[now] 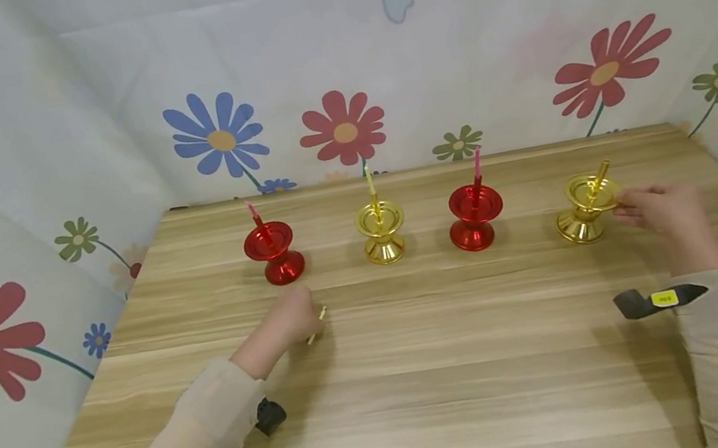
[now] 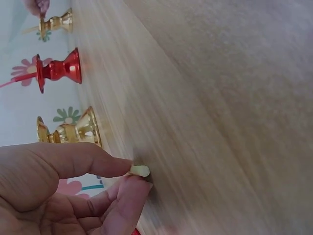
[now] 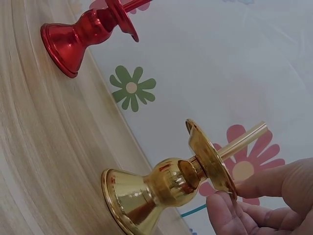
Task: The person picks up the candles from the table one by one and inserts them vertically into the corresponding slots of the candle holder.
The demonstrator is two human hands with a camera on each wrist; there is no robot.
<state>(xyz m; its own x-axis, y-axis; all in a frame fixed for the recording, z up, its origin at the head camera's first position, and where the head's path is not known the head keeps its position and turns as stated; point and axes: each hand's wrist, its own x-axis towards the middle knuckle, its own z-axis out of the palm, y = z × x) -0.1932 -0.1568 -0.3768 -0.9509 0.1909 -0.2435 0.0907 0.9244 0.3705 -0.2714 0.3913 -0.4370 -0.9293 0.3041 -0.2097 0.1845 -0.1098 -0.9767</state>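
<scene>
Between thumb and fingers, my left hand (image 1: 292, 317) pinches a thin pale yellow candle (image 2: 141, 170) low over the table, in front of the left red candle holder (image 1: 284, 267). Far to the right, my right hand (image 1: 662, 209) grips the dish rim of a gold candle holder (image 3: 168, 183) with thumb and fingertips. That holder has a bare gold tube (image 3: 244, 139) rising from its dish and no candle in it. The other gold holder (image 1: 385, 249) bears a pale yellow candle (image 1: 370, 180). Pink candles stand in the left red holder and the second red holder (image 1: 472, 234).
The four holders form a row along the back of the wood-grain table (image 1: 430, 380). Behind it hangs a white cloth (image 1: 477, 35) printed with flowers and a butterfly. A dark wrist camera (image 1: 640, 303) sits at my right cuff, another (image 1: 269, 416) at my left.
</scene>
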